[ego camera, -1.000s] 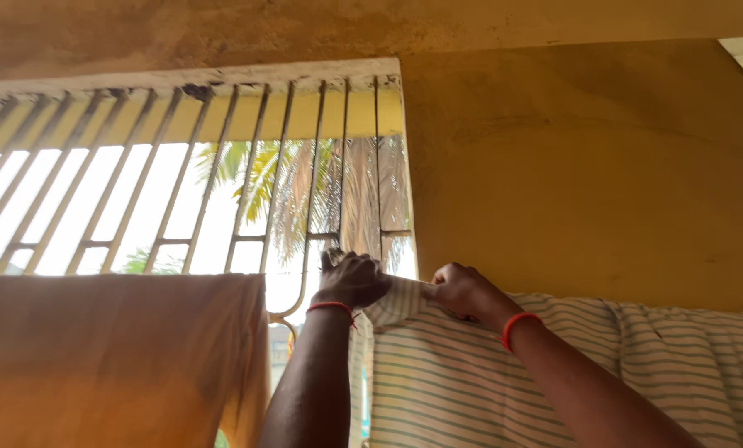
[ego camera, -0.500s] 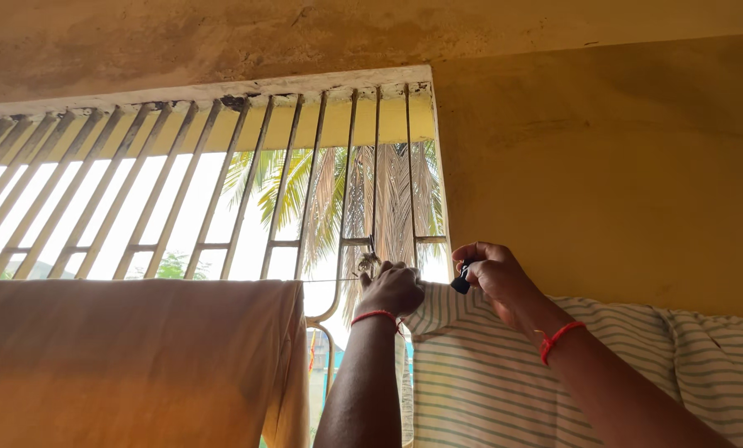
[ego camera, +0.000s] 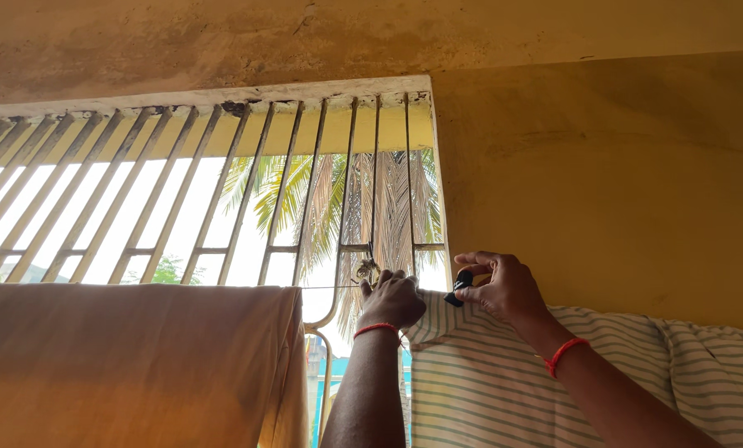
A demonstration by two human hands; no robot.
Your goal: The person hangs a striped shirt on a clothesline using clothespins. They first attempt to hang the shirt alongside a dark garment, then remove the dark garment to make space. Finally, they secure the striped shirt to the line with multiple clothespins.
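Head view, looking up at a barred window under a yellow wall.

Left hand (ego camera: 392,300), lower centre of frame, is closed in a fist around the top edge of the striped cloth (ego camera: 487,390) where it meets a thin line (ego camera: 321,287) running left across the window. What exactly sits inside the fist cannot be told; the fingers hide it. A red band (ego camera: 375,329) circles that wrist.

Right hand (ego camera: 508,289), just right of centre, pinches a small dark clip (ego camera: 459,288) between thumb and forefinger, the other fingers curled. The clip sits at the cloth's upper edge, just beside the left hand. Whether its mouth already bites the cloth is not clear. A red band (ego camera: 566,352) on this wrist too.

The striped cloth hangs from the line across the lower right of frame. A plain tan cloth (ego camera: 131,365) hangs over the same line at lower left, apart from the striped one. Window bars (ego camera: 338,182) fill the upper left and centre; palm fronds (ego camera: 305,191) show beyond.

Risks, as judged:
- The clip may catch only cloth and miss the line, because the line is thin and half hidden under the fold.
- The cloth's corner may slip if the left fist eases before the clip bites.
- The clip may drop, being held by fingertips overhead.
- The line may sag under the weight of both cloths.
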